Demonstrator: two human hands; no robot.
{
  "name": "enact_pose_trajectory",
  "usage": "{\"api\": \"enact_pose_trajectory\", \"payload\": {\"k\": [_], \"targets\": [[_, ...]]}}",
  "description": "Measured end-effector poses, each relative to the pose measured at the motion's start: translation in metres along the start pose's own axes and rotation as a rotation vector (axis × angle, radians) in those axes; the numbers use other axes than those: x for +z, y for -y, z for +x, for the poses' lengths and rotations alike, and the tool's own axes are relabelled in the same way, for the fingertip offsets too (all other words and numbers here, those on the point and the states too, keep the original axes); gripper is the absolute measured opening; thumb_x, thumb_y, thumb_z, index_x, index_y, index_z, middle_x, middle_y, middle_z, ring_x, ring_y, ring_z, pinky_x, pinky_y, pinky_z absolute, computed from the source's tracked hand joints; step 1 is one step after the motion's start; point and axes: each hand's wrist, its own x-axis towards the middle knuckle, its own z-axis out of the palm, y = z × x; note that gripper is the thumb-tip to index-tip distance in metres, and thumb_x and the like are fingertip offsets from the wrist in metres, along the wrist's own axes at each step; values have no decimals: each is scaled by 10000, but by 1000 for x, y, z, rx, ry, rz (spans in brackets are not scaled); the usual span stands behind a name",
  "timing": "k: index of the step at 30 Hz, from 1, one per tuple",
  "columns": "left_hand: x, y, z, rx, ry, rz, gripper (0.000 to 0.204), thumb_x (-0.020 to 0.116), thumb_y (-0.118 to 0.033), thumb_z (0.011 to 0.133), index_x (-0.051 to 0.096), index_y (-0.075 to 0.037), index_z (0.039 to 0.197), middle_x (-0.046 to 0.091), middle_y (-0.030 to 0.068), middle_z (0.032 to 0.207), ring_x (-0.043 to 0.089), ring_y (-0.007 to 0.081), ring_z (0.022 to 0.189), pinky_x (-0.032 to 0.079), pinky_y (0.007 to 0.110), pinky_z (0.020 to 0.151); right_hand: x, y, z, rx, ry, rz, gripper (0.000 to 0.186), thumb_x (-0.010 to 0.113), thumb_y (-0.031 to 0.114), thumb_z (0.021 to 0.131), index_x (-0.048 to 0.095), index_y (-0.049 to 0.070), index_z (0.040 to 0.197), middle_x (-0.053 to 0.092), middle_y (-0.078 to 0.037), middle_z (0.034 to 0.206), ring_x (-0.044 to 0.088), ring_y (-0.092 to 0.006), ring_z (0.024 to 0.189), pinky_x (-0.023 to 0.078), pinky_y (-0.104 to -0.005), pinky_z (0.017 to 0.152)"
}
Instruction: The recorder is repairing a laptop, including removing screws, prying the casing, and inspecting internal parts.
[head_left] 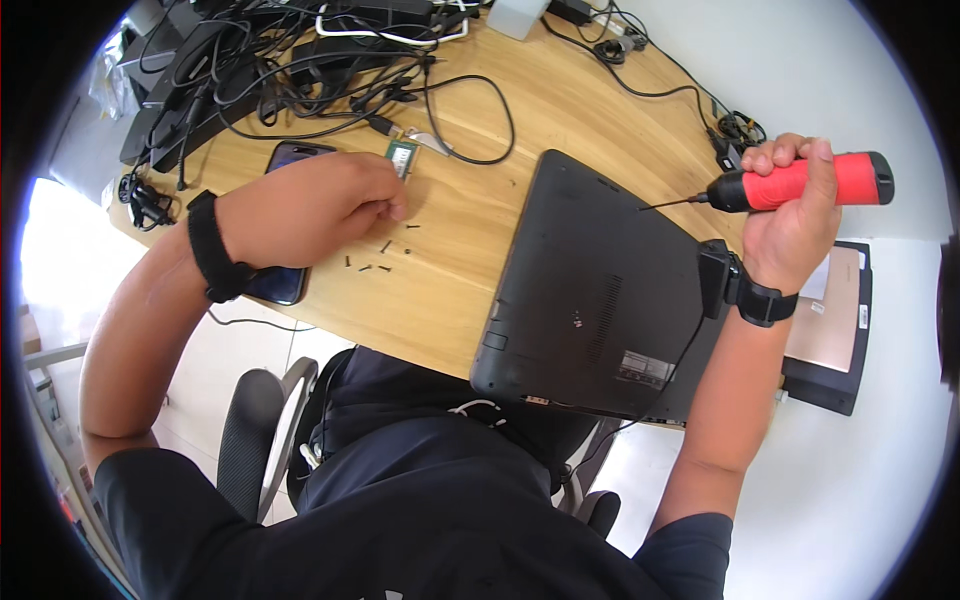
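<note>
A black laptop (560, 260) lies bottom side up on the wooden table. My right hand (790, 220) grips a red and black electric screwdriver (820, 183), its thin bit reaching over the laptop's underside near the far right edge. Whether the tip touches the case I cannot tell. My left hand (335, 200) is closed over the table, fingers pinched together; anything between them is hidden. Several small dark screws (386, 246) lie scattered just nearer than its fingertips. Beyond the fingers is a small green circuit board (401, 158). Under the left wrist a dark smartphone (282, 286) is partly covered.
Tangled black cables and power adapters (300, 80) fill the table's far left. More cords (650, 90) run along the far right edge by the wall. Flat devices, one rose-gold laptop (825, 310) among them, sit to the right of my right forearm. A chair armrest (252, 430) stands below left.
</note>
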Motion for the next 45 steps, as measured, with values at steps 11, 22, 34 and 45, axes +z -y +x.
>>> {"api": "enact_pose_trajectory", "payload": {"k": [11, 22, 34, 45], "targets": [[-4, 3, -4, -109, 22, -139, 212, 543, 68, 930, 643, 32, 1114, 656, 135, 1000, 687, 229, 858, 544, 344, 795, -4, -1, 3, 28, 26, -48, 292, 664, 287, 1048, 553, 35, 952, 580, -81, 842, 569, -211, 766, 499, -388, 781], [-30, -22, 9, -141, -72, -334, 151, 575, -103, 1046, 672, -1, 1100, 664, 54, 950, 655, 131, 809, 548, 298, 768, -1, -1, 5, 28, 55, 21, 247, 660, 242, 1054, 565, 22, 992, 592, -87, 834, 589, -212, 753, 519, -385, 762], [-18, -101, 145, -39, 196, 35, 386, 571, -389, 1076, 701, -37, 1164, 726, 132, 955, 696, 270, 906, 548, 400, 822, 9, 3, 6, 20, -51, -48, 234, 702, 228, 1010, 624, 8, 998, 615, -80, 782, 615, -194, 678, 557, -378, 690], [42, -112, 264, 111, 417, 499, 247, 582, -97, 947, 745, 44, 1068, 753, 239, 1063, 718, 408, 988, 550, 473, 848, -1, 4, 7, 27, -78, 27, 234, 691, 224, 996, 609, 5, 977, 616, -84, 763, 628, -209, 663, 561, -389, 687]]}}
